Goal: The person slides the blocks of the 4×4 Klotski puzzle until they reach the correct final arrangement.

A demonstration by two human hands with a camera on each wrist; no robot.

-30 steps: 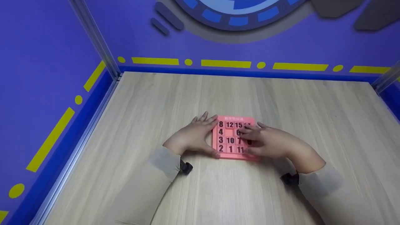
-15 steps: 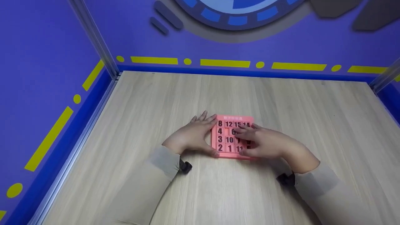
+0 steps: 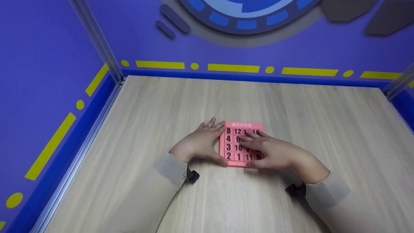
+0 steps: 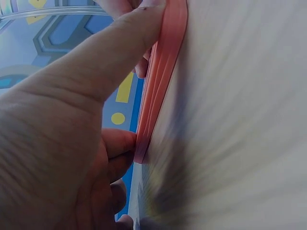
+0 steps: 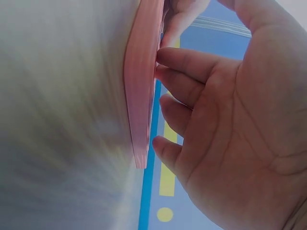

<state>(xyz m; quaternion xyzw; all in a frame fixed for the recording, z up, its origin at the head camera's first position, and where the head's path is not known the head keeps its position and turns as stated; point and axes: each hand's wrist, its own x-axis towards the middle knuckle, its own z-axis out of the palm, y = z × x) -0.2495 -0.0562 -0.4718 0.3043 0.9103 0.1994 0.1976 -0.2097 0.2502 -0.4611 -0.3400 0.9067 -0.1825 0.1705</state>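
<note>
the left hand [image 3: 202, 139] has its fingers apart, thumb and pointer touching the pink board [image 3: 237, 164]. the right hand [image 3: 273, 150], fingers a little apart, touches the number tiles [image 3: 238, 148].

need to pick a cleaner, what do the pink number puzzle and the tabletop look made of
Pink number puzzle: probably smooth plastic, judging by its even colour and rounded corners.

Tabletop: wood or wood-look laminate, pale, satin-looking, with streaked grain; I can't tell which.

pale wood-grain tabletop [image 3: 307, 113], violet-blue walls [image 3: 42, 61]
</note>
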